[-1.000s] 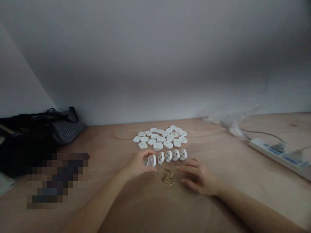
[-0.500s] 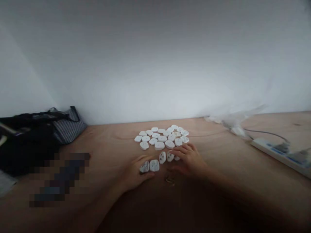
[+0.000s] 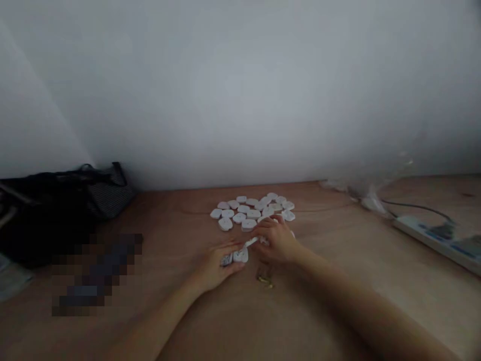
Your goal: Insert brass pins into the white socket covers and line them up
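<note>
On the wooden table, my left hand (image 3: 216, 264) curls around small white plug adapters, fingers behind and thumb in front. One adapter (image 3: 240, 254) shows between thumb and fingers; a greyer-looking adapter (image 3: 227, 259) sits deeper in the grip. My right hand (image 3: 277, 238) bends over other adapters, which its fingers partly hide. Between the hands, a tilted adapter (image 3: 251, 241) touches or nearly touches the left group. Several more adapters (image 3: 253, 214) lie in a loose cluster behind the hands. Small brass-coloured metal pieces (image 3: 265, 279) lie in front of my right hand.
A white power strip (image 3: 436, 240) with plugs and a dark cable stands at the right. Clear plastic wrapping (image 3: 370, 193) rests by the wall. At the left are a black bag (image 3: 48, 215) and a pixelated dark object (image 3: 101, 273).
My right hand has moved left, towards my left hand, pushing adapters closer to the left group. The adapter between the hands has tilted. The view has shifted slightly.
</note>
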